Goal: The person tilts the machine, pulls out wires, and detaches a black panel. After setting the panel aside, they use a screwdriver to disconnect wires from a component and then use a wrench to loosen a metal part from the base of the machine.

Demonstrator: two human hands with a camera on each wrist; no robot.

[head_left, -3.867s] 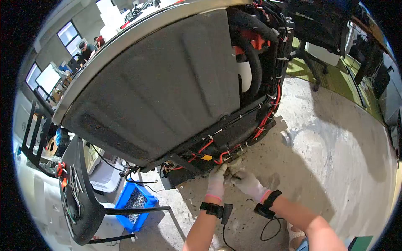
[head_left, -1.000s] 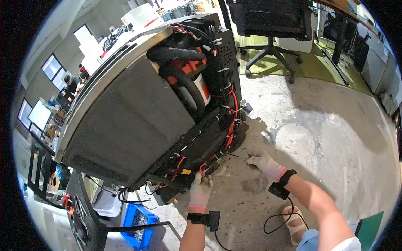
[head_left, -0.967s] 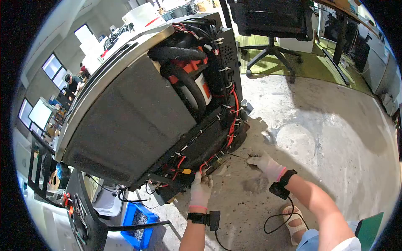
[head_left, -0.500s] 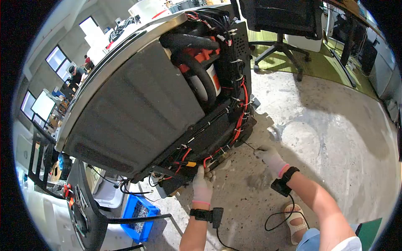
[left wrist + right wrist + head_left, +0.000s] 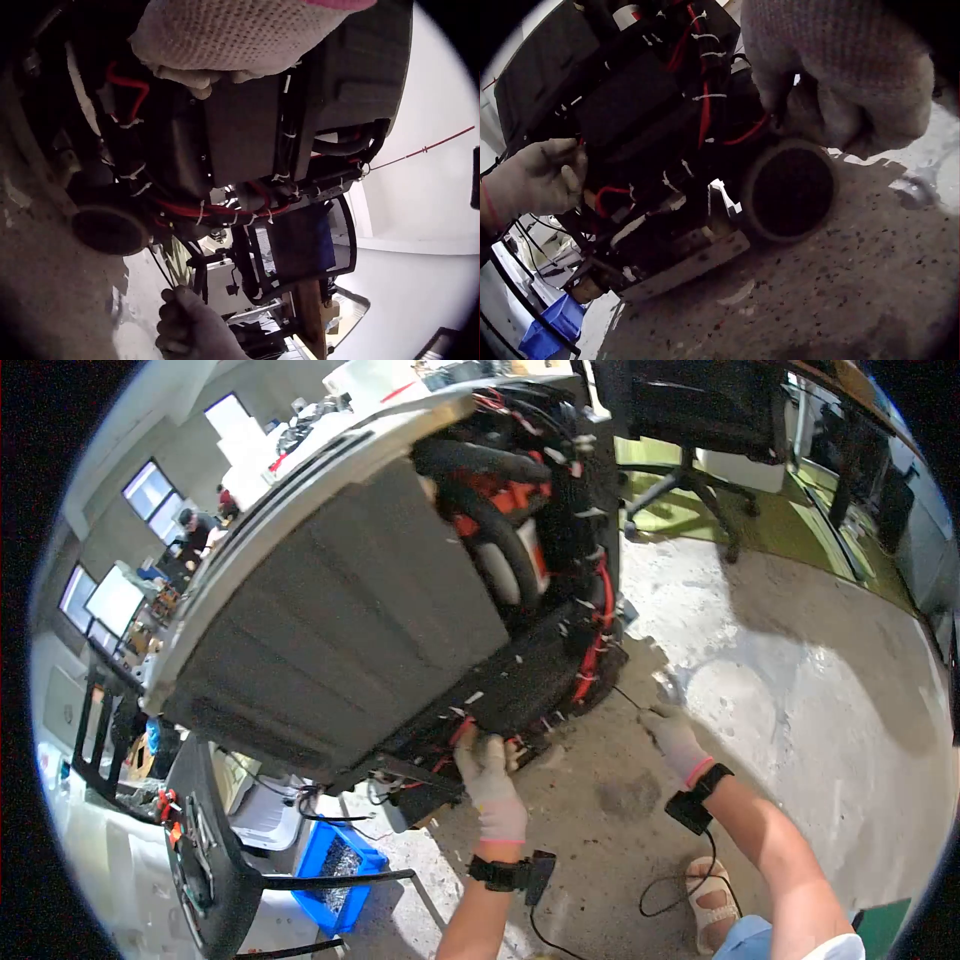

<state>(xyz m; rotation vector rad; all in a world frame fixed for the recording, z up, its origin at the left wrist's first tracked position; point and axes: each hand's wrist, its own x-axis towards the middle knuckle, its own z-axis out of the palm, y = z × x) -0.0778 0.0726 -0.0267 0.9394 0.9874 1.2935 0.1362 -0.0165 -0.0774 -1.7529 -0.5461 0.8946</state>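
Observation:
A large dark machine [image 5: 330,620] stands tilted in front of me, red cables [image 5: 590,672] zip-tied along its lower side. My gloved left hand [image 5: 490,785] has its fingers against the lower frame, by a red cable [image 5: 615,193]; the fingertips are partly hidden in the left wrist view. To the right, my gloved right hand [image 5: 672,735] pinches a thin dark rod [image 5: 160,266] that points at the machine's underside, next to the black wheel [image 5: 791,190]. The rod's far end is lost against the dark machine.
A blue bin [image 5: 318,895] of small metal parts stands at the lower left, beside a black chair [image 5: 215,860] with tools on its seat. An office chair [image 5: 690,470] is at the back right. Wrist camera cords trail near my sandalled foot [image 5: 712,905].
My left hand has moved up from the lower edge onto the frame near the red cable. The right hand keeps its grip on the thin dark rod. The head view has shifted.

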